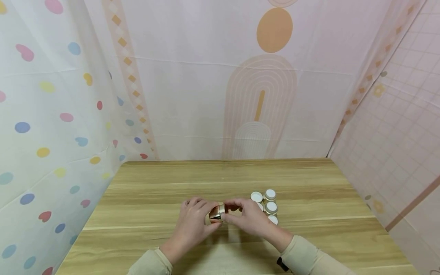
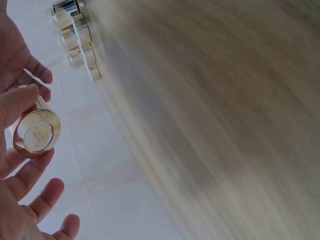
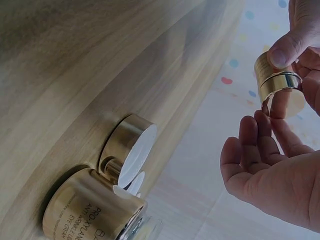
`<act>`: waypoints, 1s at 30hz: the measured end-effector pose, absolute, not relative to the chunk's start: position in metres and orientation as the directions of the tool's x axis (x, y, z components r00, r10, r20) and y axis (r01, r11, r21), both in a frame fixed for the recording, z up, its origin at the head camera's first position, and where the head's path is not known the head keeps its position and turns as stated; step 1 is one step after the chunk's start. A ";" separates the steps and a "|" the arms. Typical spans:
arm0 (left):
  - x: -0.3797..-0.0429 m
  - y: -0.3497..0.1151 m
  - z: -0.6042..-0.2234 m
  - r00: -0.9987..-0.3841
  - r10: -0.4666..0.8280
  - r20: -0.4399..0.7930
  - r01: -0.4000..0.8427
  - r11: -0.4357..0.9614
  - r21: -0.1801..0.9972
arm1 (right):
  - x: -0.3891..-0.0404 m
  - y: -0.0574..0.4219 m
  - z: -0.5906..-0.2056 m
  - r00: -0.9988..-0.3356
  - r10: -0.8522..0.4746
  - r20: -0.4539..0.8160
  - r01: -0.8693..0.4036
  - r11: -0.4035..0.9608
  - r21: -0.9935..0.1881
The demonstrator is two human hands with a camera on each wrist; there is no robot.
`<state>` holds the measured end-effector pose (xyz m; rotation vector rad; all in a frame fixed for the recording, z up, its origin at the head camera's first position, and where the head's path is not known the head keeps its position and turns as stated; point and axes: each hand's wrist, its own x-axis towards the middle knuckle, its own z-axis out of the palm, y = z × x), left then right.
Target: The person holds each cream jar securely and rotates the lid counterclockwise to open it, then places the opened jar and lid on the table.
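Observation:
Between both hands, off the table, is a small gold cream jar (image 1: pixel 216 213), tipped on its side. The left hand (image 1: pixel 197 219) grips its body with thumb and fingers; the left wrist view shows the jar's engraved round base (image 2: pixel 39 136) facing the camera. From the other end, the right hand (image 1: pixel 248 217) has thumb and fingertips around the shiny gold lid (image 3: pixel 285 100). A narrow groove separates lid and body. Right of the hands, an eye cream jar (image 3: pixel 95 205) stands beside an upturned gold lid (image 3: pixel 130 145) with a white lining.
Several jars with white tops (image 1: pixel 270 207) stand in a column on the wooden table (image 1: pixel 154 198), next to upturned lids (image 1: pixel 256 197). The right forearm passes close in front of them. Patterned curtains (image 1: pixel 192 107) hang behind and at both sides of the table.

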<state>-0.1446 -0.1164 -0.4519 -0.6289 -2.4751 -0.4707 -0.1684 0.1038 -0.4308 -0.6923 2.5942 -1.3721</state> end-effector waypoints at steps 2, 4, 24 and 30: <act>-0.145 -0.117 -0.452 -0.748 0.334 0.573 0.521 0.831 0.197 | -0.168 0.104 -0.431 -0.885 -0.454 0.100 -0.338 0.480 -0.810; -0.145 -0.117 -0.453 -0.751 0.333 0.570 0.519 0.831 0.198 | -0.169 0.104 -0.432 -0.883 -0.457 0.102 -0.341 0.478 -0.809; -0.143 -0.119 -0.454 -0.735 0.349 0.581 0.532 0.828 0.176 | -0.169 0.105 -0.434 -0.863 -0.498 0.085 -0.343 0.454 -0.822; -0.143 -0.120 -0.455 -0.725 0.356 0.590 0.542 0.823 0.169 | -0.168 0.105 -0.434 -0.861 -0.500 0.091 -0.348 0.451 -0.822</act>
